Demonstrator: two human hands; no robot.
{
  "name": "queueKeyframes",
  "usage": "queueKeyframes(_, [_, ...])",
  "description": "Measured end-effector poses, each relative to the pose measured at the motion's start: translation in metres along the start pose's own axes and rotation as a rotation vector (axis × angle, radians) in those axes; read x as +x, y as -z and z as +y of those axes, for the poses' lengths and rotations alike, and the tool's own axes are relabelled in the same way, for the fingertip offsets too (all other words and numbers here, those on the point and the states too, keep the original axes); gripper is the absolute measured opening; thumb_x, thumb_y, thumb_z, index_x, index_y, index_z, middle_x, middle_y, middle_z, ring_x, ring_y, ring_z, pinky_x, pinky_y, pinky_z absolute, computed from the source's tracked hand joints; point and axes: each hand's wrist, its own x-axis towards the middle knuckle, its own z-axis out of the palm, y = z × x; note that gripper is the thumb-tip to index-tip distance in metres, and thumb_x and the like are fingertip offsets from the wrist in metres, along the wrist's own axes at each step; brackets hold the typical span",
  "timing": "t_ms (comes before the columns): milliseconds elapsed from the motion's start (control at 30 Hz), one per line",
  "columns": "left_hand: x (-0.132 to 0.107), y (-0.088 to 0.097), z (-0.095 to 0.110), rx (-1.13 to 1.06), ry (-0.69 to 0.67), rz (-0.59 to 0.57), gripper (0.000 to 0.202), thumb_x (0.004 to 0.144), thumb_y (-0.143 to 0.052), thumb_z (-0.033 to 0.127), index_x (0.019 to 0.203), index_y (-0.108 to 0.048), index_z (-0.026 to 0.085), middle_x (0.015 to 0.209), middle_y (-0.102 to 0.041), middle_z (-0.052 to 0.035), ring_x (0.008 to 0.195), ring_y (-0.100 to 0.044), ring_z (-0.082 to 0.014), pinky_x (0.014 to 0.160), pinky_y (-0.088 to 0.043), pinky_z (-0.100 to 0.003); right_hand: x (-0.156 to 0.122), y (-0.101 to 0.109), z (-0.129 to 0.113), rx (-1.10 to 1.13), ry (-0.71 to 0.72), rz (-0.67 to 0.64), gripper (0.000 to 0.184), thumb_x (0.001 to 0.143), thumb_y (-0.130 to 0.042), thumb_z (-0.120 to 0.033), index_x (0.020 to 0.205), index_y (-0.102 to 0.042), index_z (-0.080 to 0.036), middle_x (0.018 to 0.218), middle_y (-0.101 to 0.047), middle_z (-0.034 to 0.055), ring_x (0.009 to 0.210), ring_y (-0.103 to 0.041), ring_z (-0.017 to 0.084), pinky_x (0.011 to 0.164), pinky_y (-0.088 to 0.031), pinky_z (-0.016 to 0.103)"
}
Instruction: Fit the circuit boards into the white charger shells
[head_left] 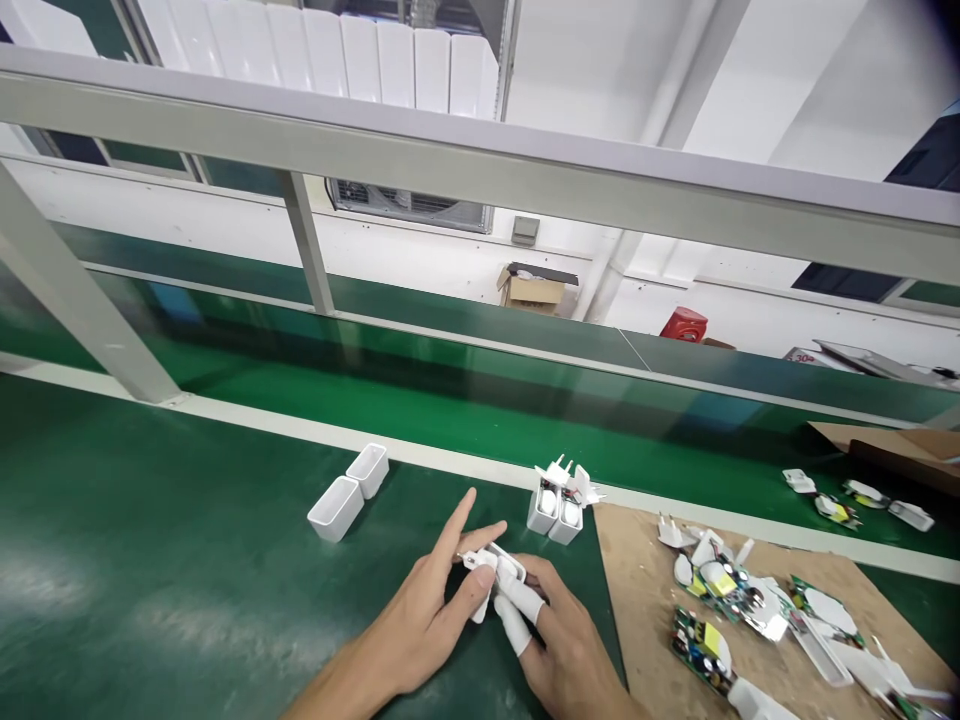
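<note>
Over the green tabletop, my left hand [420,615] pinches a white plug piece [480,562] under its thumb, with the index finger stretched out. My right hand [566,630], white covers on some fingertips, grips a small white charger housing [511,567] right against that piece. The fingers hide much of both parts. Just beyond the hands, two filled charger housings [555,512] stand side by side, plug pieces with metal pins sticking out of their tops. To the left are two hollow white housings [337,508], open side up, set end to end.
On the right, a brown cardboard sheet [637,590] bears several circuit boards [701,640] with white plug parts attached. More boards [834,510] lie beyond it near a cardboard box [900,440]. A grey metal frame [480,165] crosses above the table's far side.
</note>
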Motion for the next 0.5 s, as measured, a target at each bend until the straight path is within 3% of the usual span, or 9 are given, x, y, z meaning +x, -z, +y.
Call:
queueKeyframes(133, [-0.002,0.003,-0.002,-0.007,-0.055,-0.039,0.082,0.106,-0.044,0.062,0.166,0.006,0.039,0.166,-0.044,-0.0094,0.142,-0.055,-0.0290,0.120,-0.043,-0.052,0.001,0.005,0.000,0.036,0.004,0.042,0.050,0.094,-0.050,0.000,0.139,-0.058,-0.021,0.127,-0.066,0.0157,0.112,-0.072,0.023,0.090,-0.065,0.033])
queueKeyframes(267, [-0.002,0.003,-0.010,0.089,-0.175,-0.043,0.118,0.086,-0.074,0.068,0.166,0.009,0.038,0.167,-0.040,-0.0125,0.148,-0.048,-0.0349,0.122,-0.041,-0.056,0.002,0.008,0.001,0.037,-0.031,0.015,0.046,0.095,-0.050,-0.003,0.136,-0.060,-0.022,0.122,-0.068,0.0152,0.107,-0.074,0.024,0.085,-0.067,0.033])
queueKeyframes(300, [-0.001,0.002,-0.012,0.135,-0.195,-0.033,0.116,0.087,-0.077,0.062,0.166,0.005,0.039,0.165,-0.043,-0.0119,0.145,-0.050,-0.0343,0.121,-0.043,-0.055,0.002,0.008,0.001,0.028,-0.033,-0.004,0.045,0.095,-0.049,-0.004,0.135,-0.061,-0.022,0.118,-0.070,0.0142,0.101,-0.075,0.023,0.081,-0.067,0.032])
queueKeyframes(367, [0.000,0.000,-0.015,0.203,-0.232,0.011,0.093,0.098,-0.070,0.046,0.166,-0.007,0.041,0.155,-0.053,-0.0093,0.134,-0.059,-0.0291,0.116,-0.050,-0.050,0.001,0.006,0.000,0.000,-0.038,-0.014,0.044,0.096,-0.048,-0.005,0.135,-0.060,-0.022,0.112,-0.071,0.0132,0.094,-0.076,0.022,0.077,-0.067,0.030])
queueKeyframes(433, [0.002,-0.002,-0.016,0.205,-0.251,0.075,0.067,0.106,-0.054,0.032,0.163,-0.020,0.040,0.139,-0.062,-0.0067,0.120,-0.066,-0.0227,0.107,-0.057,-0.042,0.000,0.003,0.000,-0.027,-0.077,0.004,0.046,0.097,-0.050,-0.006,0.140,-0.055,-0.020,0.112,-0.071,0.0141,0.095,-0.076,0.023,0.079,-0.067,0.031])
queueKeyframes(500, [0.004,-0.001,-0.014,0.182,-0.253,0.126,0.056,0.108,-0.047,0.027,0.160,-0.028,0.039,0.127,-0.063,-0.0046,0.107,-0.069,-0.0185,0.099,-0.060,-0.036,-0.003,0.001,0.000,-0.029,-0.122,-0.007,0.046,0.098,-0.051,-0.009,0.143,-0.052,-0.019,0.116,-0.070,0.0151,0.099,-0.075,0.024,0.084,-0.066,0.032])
